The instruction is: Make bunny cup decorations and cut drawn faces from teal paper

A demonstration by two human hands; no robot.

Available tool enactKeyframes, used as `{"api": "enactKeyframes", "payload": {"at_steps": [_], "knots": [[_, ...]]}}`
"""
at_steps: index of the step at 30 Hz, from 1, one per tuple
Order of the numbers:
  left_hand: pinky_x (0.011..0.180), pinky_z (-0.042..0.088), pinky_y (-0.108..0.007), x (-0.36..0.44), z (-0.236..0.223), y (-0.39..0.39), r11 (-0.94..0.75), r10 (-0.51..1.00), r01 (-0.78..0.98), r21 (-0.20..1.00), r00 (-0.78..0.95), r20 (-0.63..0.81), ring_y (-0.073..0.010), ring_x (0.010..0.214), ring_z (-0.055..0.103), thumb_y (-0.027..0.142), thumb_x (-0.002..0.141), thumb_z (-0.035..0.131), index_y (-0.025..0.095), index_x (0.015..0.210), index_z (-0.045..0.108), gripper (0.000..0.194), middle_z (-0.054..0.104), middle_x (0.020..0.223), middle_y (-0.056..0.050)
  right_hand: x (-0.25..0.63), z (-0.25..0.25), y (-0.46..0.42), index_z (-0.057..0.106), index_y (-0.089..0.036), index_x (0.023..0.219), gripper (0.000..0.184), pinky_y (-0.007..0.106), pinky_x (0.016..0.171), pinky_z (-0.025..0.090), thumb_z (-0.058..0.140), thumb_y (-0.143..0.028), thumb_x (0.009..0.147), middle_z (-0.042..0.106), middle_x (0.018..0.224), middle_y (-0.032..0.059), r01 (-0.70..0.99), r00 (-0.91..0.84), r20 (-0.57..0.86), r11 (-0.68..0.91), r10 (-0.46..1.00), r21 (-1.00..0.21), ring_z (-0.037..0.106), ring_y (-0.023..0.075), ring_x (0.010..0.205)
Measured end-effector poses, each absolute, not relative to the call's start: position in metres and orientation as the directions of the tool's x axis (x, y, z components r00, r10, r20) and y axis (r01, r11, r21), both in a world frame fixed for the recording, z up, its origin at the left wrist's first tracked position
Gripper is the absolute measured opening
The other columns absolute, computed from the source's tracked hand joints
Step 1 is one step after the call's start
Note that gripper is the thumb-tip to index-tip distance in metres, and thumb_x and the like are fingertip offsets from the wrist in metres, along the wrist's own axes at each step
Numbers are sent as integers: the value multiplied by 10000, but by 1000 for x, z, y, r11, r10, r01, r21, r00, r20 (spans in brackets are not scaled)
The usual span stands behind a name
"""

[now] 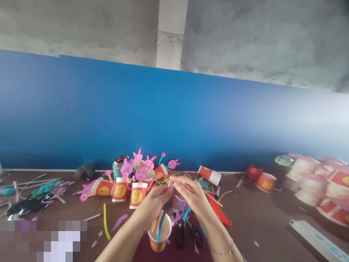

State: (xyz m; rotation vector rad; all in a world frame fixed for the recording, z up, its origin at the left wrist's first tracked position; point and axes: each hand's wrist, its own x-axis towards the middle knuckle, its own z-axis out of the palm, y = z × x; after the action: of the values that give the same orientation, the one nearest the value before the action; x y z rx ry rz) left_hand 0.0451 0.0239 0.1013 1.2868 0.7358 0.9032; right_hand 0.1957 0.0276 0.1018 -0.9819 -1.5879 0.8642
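Both hands meet above a red and white paper cup with a yellow emblem. My left hand is closed round an orange strip and a blue strip, which hang down over the cup's mouth. Whether their lower ends touch the cup, I cannot tell. My right hand pinches at the upper end of the strips, fingertips against those of the left. Black-handled scissors lie under my right hand. Decorated cups with pink animal-face cutouts and strip arms stand just beyond my left hand.
Purple and coloured scraps and a yellow strip litter the brown table. A teal jar stands behind. Stacked cups lie on their side. Several pink-and-white cups, a white power strip and a red packet are at right.
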Motion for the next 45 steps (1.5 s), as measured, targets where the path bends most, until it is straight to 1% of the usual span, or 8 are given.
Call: {"api": "enactKeyframes", "payload": {"at_steps": [4,17,25,31,32,34,39,45], "knots": [[460,268,-221,46,101,24,-41,871,-34,999,489,52,-80,442,421,532,816,536,138,644,567,431,571,536,-14,195,98,31,773,-202,785,276,344,804,520,719,-465,721,696,975,89,66,-131,316,327,940,-943,630,243,966],[483,273,-223,39,104,22,-32,838,5,999,546,24,-71,449,406,466,826,545,148,688,546,347,598,612,-20,190,101,29,763,-220,633,209,310,717,489,738,-421,684,643,934,72,-19,20,331,332,943,-943,597,216,876],[462,198,-250,41,100,23,-99,884,132,986,467,26,-77,421,283,414,854,488,162,581,525,372,366,449,55,188,99,29,752,-207,623,209,304,704,482,744,-409,674,660,927,72,1,52,338,338,940,-941,609,214,856],[454,191,-236,35,102,30,-12,901,64,998,433,-17,-72,433,283,447,821,497,158,683,543,324,488,533,28,205,78,54,742,-173,932,447,304,717,487,406,-466,910,714,893,78,346,-30,319,309,947,-886,639,228,871],[455,195,-232,33,102,31,-4,904,51,999,426,-18,-72,438,294,460,811,502,154,702,548,329,505,555,21,209,71,60,741,-164,911,441,290,698,481,383,-423,922,716,853,75,498,-33,295,271,955,-824,642,222,840],[458,201,-226,29,102,34,10,912,40,999,409,-25,-72,446,307,481,788,520,147,729,561,342,514,574,16,219,55,70,745,-182,808,329,274,727,458,448,-299,886,716,814,55,818,-55,253,189,966,-543,636,206,815],[449,186,-215,18,104,41,3,938,74,997,346,-29,-75,439,300,459,772,533,151,729,585,316,509,548,24,231,29,76,745,-157,744,175,380,841,419,578,-111,720,716,902,138,917,19,171,51,985,-396,610,314,965],[440,194,-220,1,110,50,-54,964,167,984,265,8,-72,452,318,404,772,538,156,525,532,351,589,649,-29,219,32,74,742,-170,862,198,339,872,411,560,-157,787,705,990,122,917,-49,175,113,983,-384,605,271,1016]]}}
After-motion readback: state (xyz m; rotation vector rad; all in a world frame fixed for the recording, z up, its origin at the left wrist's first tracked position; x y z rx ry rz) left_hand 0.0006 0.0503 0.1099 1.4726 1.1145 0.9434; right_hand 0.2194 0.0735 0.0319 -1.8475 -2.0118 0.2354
